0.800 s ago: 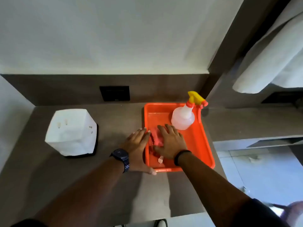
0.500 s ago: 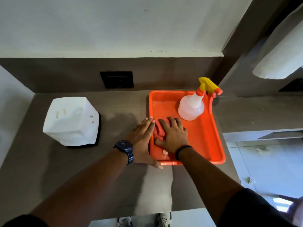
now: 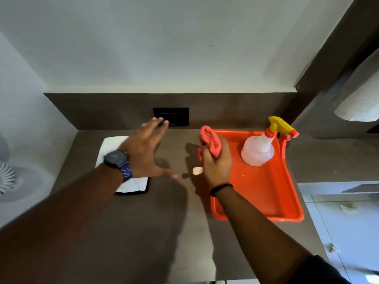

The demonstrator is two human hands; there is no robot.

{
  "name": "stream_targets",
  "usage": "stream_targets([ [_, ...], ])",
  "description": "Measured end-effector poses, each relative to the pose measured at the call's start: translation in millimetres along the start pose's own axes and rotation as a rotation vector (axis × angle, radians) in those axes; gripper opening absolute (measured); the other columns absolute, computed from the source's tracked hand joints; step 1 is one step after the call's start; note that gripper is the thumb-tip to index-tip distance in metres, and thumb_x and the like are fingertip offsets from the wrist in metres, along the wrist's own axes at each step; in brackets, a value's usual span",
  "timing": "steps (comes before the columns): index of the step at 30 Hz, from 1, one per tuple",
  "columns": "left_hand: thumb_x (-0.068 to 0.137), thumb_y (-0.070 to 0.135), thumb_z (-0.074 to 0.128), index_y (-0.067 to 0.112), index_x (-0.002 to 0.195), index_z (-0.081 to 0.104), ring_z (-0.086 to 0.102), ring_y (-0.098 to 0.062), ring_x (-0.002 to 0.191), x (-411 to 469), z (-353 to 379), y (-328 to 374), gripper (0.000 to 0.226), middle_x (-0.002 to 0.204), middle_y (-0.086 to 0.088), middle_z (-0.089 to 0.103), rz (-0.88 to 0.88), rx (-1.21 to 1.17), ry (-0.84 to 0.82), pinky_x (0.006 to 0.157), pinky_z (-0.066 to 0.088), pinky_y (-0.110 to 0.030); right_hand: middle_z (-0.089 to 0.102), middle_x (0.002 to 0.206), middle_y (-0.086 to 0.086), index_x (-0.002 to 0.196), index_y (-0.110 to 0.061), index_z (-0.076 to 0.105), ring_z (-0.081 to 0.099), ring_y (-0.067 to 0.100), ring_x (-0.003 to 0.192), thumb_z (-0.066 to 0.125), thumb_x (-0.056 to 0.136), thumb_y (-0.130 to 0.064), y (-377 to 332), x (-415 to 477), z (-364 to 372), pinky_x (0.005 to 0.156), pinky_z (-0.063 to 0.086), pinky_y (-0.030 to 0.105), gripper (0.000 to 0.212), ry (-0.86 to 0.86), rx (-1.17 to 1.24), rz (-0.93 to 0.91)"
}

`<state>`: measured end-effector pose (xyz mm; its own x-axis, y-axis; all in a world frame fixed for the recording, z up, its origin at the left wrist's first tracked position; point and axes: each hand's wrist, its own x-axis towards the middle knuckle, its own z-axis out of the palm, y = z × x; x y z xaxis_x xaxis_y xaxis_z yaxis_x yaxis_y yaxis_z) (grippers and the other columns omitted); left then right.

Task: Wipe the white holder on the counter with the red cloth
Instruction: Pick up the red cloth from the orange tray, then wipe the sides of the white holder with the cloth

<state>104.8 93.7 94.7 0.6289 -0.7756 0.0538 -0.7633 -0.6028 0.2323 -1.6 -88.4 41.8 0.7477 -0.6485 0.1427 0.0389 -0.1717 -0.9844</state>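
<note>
Left hand (image 3: pixel 144 149) spread, right hand (image 3: pixel 216 160) fisted

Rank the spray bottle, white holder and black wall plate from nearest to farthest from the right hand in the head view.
From the right hand:
1. Spray bottle, just to its right, in the orange tray.
2. White holder, to its left, behind the left arm.
3. Black wall plate, up on the backsplash.

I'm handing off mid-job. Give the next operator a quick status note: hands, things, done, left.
Right hand: closed on the red cloth, lifted above the orange tray's left edge.
Left hand: open, empty, above the white holder, hiding much of it.
Spray bottle: upright in the tray's far end.
Done: cloth picked up.
Left: bring the cloth to the holder and wipe it; no contact yet.
</note>
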Motion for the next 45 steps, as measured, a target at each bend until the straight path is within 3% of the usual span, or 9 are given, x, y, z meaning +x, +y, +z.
stream_targets([
  [3, 0.034, 0.098, 0.048, 0.021, 0.147, -0.004, 0.002, -0.021, 0.145, -18, -29, -49, 0.146, 0.159, -0.006, 0.007, -0.067, 0.073, -0.051, 0.117, 0.008, -0.040, 0.074, 0.091, -0.029, 0.112, -0.040, 0.065, 0.065, -0.008, 0.070, 0.056, 0.086, -0.007, -2, -16, 57, 0.063, 0.050, 0.014, 0.043, -0.098, 0.190, 0.184],
  [7, 0.018, 0.095, 0.056, 0.024, 0.143, -0.020, -0.006, -0.021, 0.144, -35, -29, -88, 0.162, 0.159, -0.004, -0.005, -0.151, 0.117, -0.314, 0.115, 0.003, -0.038, 0.072, 0.115, -0.017, 0.123, -0.026, 0.063, 0.067, 0.005, 0.112, 0.060, 0.092, -0.004, 13, -47, 104, 0.092, 0.054, 0.022, 0.038, -0.142, 0.312, 0.412],
  [10, 0.021, 0.081, 0.073, 0.025, 0.143, -0.015, 0.009, -0.025, 0.142, -41, -15, -99, 0.161, 0.157, -0.007, 0.007, -0.165, 0.142, -0.406, 0.114, 0.017, -0.041, 0.073, 0.117, -0.015, 0.121, -0.034, 0.064, 0.068, 0.007, 0.110, 0.063, 0.088, -0.027, 17, -62, 130, 0.088, 0.057, 0.024, 0.034, -0.209, 0.337, 0.471],
  [14, 0.024, 0.070, 0.076, 0.021, 0.144, -0.001, 0.027, -0.029, 0.133, -38, 0, -104, 0.151, 0.150, -0.009, 0.023, -0.164, 0.126, -0.334, 0.109, 0.031, -0.042, 0.058, 0.144, -0.002, 0.137, -0.027, 0.055, 0.053, 0.016, 0.134, 0.051, 0.089, -0.057, 6, -61, 154, 0.115, 0.042, 0.043, 0.057, -0.205, 0.279, 0.459],
  [25, 0.014, 0.072, 0.069, 0.023, 0.136, 0.016, 0.046, -0.030, 0.118, -37, 11, -109, 0.142, 0.136, -0.008, 0.044, -0.163, 0.154, -0.229, 0.094, 0.045, -0.044, 0.060, 0.136, -0.008, 0.115, -0.058, 0.055, 0.056, 0.013, 0.127, 0.042, 0.082, -0.075, 13, -90, 161, 0.111, 0.047, 0.045, 0.039, -0.103, 0.205, 0.475],
  [32, 0.016, 0.075, 0.068, 0.026, 0.137, 0.012, 0.042, -0.028, 0.123, -37, 4, -107, 0.143, 0.141, -0.005, 0.040, -0.189, 0.175, -0.263, 0.096, 0.042, -0.041, 0.062, 0.138, 0.005, 0.134, -0.024, 0.058, 0.056, 0.023, 0.129, 0.045, 0.097, -0.053, 11, -36, 170, 0.114, 0.042, 0.046, 0.049, -0.189, 0.130, 0.457],
  [37, 0.017, 0.074, 0.069, 0.027, 0.138, 0.008, 0.039, -0.028, 0.124, -38, 6, -107, 0.144, 0.143, -0.005, 0.037, -0.196, 0.158, -0.271, 0.100, 0.040, -0.042, 0.061, 0.125, -0.017, 0.120, -0.053, 0.055, 0.056, 0.015, 0.125, 0.042, 0.090, -0.063, 19, -66, 167, 0.112, 0.044, 0.042, 0.033, -0.131, 0.183, 0.531],
  [41, 0.016, 0.075, 0.070, 0.029, 0.138, 0.008, 0.037, -0.027, 0.125, -38, 7, -107, 0.144, 0.143, -0.004, 0.035, -0.193, 0.126, -0.263, 0.100, 0.041, -0.043, 0.061, 0.136, -0.006, 0.105, -0.066, 0.050, 0.057, 0.018, 0.127, 0.039, 0.080, -0.074, 12, -82, 166, 0.110, 0.046, 0.048, 0.029, -0.101, 0.184, 0.473],
  [45, 0.019, 0.075, 0.069, 0.029, 0.139, 0.005, 0.032, -0.028, 0.130, -38, 4, -106, 0.144, 0.147, -0.005, 0.029, -0.192, 0.135, -0.285, 0.104, 0.036, -0.044, 0.057, 0.143, -0.002, 0.132, -0.040, 0.053, 0.052, 0.016, 0.133, 0.041, 0.093, -0.056, 3, -52, 168, 0.115, 0.042, 0.041, 0.044, -0.139, 0.111, 0.348],
])
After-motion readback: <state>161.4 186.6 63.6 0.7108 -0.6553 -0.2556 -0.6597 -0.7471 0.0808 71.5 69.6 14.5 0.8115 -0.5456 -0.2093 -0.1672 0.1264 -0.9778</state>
